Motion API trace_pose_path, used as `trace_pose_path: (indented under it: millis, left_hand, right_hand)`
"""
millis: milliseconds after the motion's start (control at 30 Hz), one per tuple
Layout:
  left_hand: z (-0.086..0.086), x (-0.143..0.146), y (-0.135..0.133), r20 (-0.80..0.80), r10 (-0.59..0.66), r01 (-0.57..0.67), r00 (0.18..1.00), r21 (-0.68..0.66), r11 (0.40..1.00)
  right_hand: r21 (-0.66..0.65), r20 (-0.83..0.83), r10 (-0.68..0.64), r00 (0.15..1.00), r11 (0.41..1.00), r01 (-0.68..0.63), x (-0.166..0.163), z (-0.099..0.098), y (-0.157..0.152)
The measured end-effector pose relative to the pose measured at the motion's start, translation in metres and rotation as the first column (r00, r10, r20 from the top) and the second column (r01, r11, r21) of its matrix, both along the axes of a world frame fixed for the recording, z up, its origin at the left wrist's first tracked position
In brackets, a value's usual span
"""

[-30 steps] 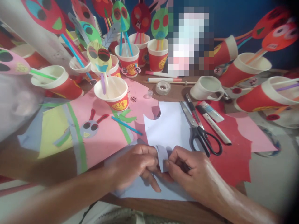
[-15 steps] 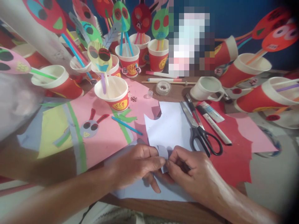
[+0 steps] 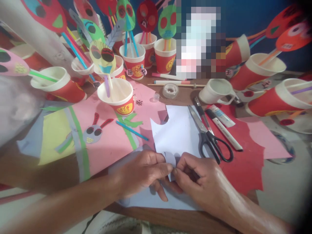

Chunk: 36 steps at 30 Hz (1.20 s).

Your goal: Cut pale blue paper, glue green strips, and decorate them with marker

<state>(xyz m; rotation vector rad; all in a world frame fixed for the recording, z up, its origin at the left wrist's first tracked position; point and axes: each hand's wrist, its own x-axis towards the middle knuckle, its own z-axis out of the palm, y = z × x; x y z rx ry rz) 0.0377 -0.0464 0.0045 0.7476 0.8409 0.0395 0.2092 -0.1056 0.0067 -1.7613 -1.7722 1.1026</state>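
Between my two hands is a small curled strip of grey-blue paper (image 3: 170,159). My left hand (image 3: 148,169) pinches its left side between thumb and forefinger, the lower fingers partly extended. From the other side my right hand (image 3: 197,175) pinches the strip's lower right edge, its fingers curled in. Both hands are over a light blue sheet (image 3: 179,136) with a curved cut at its upper left. Black-handled scissors (image 3: 207,138), closed, rest on the sheet just beyond my right hand. A paper face with red feelers (image 3: 94,134) lies to the left on pink paper (image 3: 109,149).
A red-and-white paper cup (image 3: 116,97) with a yellow paper face stands ahead, several similar cups behind it. A tape roll (image 3: 170,90), a white mug (image 3: 215,91), a black pen (image 3: 201,109) and a marker (image 3: 225,131) lie beyond the hands. Red paper (image 3: 243,162) spreads right.
My hands keep the same pinch on the paper strip. The view shifts very slightly; nothing on the table has visibly moved.
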Motion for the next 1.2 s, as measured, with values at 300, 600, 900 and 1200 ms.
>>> trace_pose_path:
  millis: [300,600,900,1200]
  left_hand:
    - [0.002,0.003,-0.002,-0.052,-0.014,0.016,0.999,0.035,0.999]
    - [0.003,0.006,-0.006,-0.076,0.029,-0.027,0.997,0.022,0.999]
    - [-0.002,0.005,-0.005,-0.05,0.125,-0.129,0.991,-0.079,0.989]
    - [0.001,0.007,-0.003,-0.076,0.113,-0.12,0.991,-0.099,0.988]
  right_hand:
    - [0.018,0.02,0.009,1.0,1.0,-0.01,-0.001,0.0,0.0]
    - [0.012,-0.037,-0.007,0.999,1.0,0.007,0.005,0.002,-0.001]
    - [0.634,0.067,0.268,0.961,0.732,-0.248,0.022,-0.003,0.005]
    - [0.655,0.282,0.282,0.917,0.641,-0.399,0.02,-0.007,0.008]
